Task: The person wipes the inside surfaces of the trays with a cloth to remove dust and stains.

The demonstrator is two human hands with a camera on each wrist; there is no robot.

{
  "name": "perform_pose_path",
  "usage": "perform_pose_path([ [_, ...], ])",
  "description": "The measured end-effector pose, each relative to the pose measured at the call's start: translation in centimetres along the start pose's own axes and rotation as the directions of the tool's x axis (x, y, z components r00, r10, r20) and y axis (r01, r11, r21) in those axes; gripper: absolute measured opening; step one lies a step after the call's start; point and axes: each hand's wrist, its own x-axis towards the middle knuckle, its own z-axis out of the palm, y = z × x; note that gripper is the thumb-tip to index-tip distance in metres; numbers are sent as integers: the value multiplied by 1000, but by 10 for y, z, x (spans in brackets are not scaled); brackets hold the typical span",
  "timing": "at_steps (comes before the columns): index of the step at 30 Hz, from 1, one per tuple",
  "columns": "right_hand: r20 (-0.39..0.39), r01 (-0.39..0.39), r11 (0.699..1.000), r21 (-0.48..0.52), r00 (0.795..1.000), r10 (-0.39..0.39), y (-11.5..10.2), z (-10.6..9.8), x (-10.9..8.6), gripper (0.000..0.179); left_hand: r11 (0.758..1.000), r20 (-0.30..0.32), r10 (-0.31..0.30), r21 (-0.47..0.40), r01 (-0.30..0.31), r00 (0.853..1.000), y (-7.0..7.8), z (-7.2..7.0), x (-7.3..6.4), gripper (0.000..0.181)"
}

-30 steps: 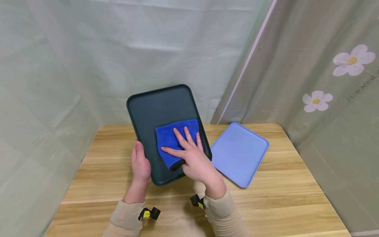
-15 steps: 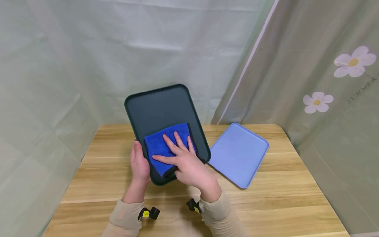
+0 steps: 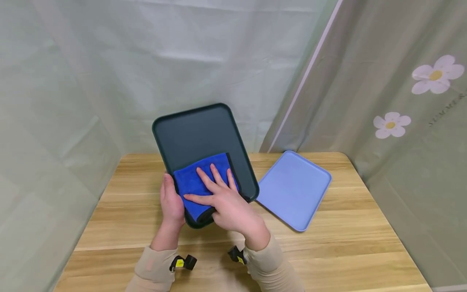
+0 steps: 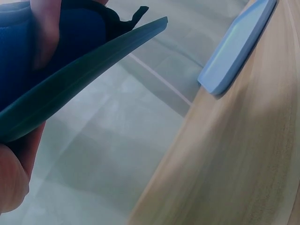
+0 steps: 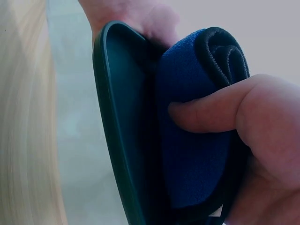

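In the head view a dark green tray (image 3: 197, 134) is held tilted up above the table. My left hand (image 3: 172, 202) grips its left edge, the thumb side along the rim and the other fingers hidden behind it. A folded blue cloth (image 3: 187, 178) with a black border lies against the tray's lower face. Spread across the cloth are the fingers of my right hand (image 3: 228, 202). The right wrist view shows my right thumb (image 5: 206, 112) on the near side of the folded cloth, which sits between thumb and fingers.
A light blue tray (image 3: 297, 190) lies on the wooden table (image 3: 339, 251), right of the held tray. Pale curtains (image 3: 233, 52) hang behind and at both sides. Each wrist carries a small black camera (image 3: 189, 262).
My right hand and the cloth have slid left and slightly down over the tray to its lower left. The green tray has shifted slightly left in my left hand; the light blue tray stays put.
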Motion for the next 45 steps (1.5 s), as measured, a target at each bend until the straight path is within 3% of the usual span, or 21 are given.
perform_pose_path([
  [12, 17, 4, 999, 50, 1000, -5, 7, -6, -3, 99, 996, 24, 42, 83, -44, 999, 0, 0, 2, 60],
  [26, 15, 0, 996, 88, 1000, -1, 14, -13, -8, 102, 995, -1, 76, 59, -76, 997, 0, 2, 3, 59],
  [32, 14, -21, 993, 120, 1000, 20, 20, -17, -12, 103, 996, -51, 44, 79, -40, 998, 1, 2, 3, 62],
  [40, -16, -25, 990, 139, 999, 28, 26, -20, -15, 103, 994, -100, -48, 89, 57, 994, 6, 0, -1, 74],
  [45, -59, -36, 989, 143, 997, 45, 32, -22, -18, 103, 995, -121, -36, 90, 47, 992, 8, 1, -1, 72],
])
